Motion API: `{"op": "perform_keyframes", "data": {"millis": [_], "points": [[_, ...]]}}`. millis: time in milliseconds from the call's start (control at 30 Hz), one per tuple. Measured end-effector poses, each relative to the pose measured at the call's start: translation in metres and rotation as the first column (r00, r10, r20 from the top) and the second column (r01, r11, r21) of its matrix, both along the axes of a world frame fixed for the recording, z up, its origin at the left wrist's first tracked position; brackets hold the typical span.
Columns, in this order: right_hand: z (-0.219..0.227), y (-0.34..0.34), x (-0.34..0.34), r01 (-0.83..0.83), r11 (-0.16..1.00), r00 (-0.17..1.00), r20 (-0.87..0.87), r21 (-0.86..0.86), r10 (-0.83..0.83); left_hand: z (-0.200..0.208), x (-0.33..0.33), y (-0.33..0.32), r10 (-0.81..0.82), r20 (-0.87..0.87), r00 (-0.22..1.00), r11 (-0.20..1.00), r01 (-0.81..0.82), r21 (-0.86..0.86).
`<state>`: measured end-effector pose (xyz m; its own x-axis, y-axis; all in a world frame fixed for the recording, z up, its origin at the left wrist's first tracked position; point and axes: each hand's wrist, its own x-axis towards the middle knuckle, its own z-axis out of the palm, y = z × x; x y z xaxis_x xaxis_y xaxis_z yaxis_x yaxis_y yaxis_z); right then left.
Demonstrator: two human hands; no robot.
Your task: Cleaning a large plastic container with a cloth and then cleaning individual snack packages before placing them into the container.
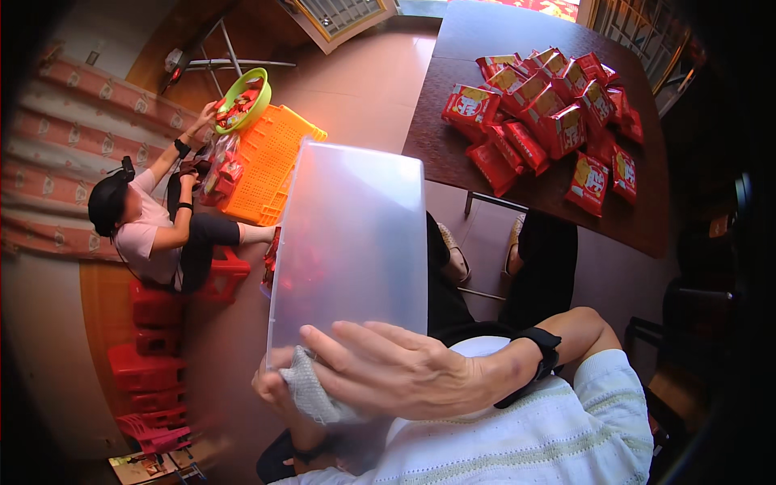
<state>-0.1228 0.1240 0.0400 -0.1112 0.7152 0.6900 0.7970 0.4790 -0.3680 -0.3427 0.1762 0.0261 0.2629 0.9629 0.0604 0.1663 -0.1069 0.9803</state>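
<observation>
1. Right hand (396,372) fingers (339,335) grasp clear plastic lid (352,242) at its 6 o'clock edge.
2. Left hand (279,392) clenches grey cloth (311,392) against lid.
3. Red packets (550,113) on tabletop (485,32), 1 o'clock.

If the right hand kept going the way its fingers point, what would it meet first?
The right hand points toward the person's left, across the lower edge of the translucent plastic lid. It would most likely meet the grey cloth first, with the left hand just behind it; depth there is unclear.
</observation>
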Motion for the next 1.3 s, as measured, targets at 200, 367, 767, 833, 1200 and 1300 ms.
{"op": "perform_keyframes", "data": {"millis": [200,367,767,833,1200,1300], "points": [[-0.023,0.032,0.006,-0.065,0.996,0.996,-0.056,-0.053,0.062,-0.017,0.0,-0.002,0.422,-0.449,0.788,0.902,-0.312,0.299],[-0.037,0.06,0.029,0.116,0.989,0.99,-0.072,-0.091,-0.123,-0.01,0.015,0.01,0.28,-0.375,0.884,0.922,-0.14,0.36],[-0.037,0.131,0.101,0.021,0.951,0.915,-0.378,-0.307,-0.142,-0.036,-0.029,0.042,0.19,-0.075,0.979,0.979,-0.183,0.088],[-0.037,0.132,0.103,-0.171,0.926,0.831,-0.555,-0.336,-0.048,-0.03,-0.03,0.046,0.129,-0.041,0.991,0.991,-0.127,0.038],[-0.115,0.145,0.104,-0.697,0.662,0.303,-0.95,-0.276,-0.077,-0.068,-0.06,0.082,0.07,-0.011,0.997,0.997,-0.07,0.028],[-0.145,0.149,0.099,-0.638,0.677,0.435,-0.897,-0.367,-0.077,-0.099,-0.076,0.091,0.222,0.132,0.966,0.975,-0.22,-0.031]]}}
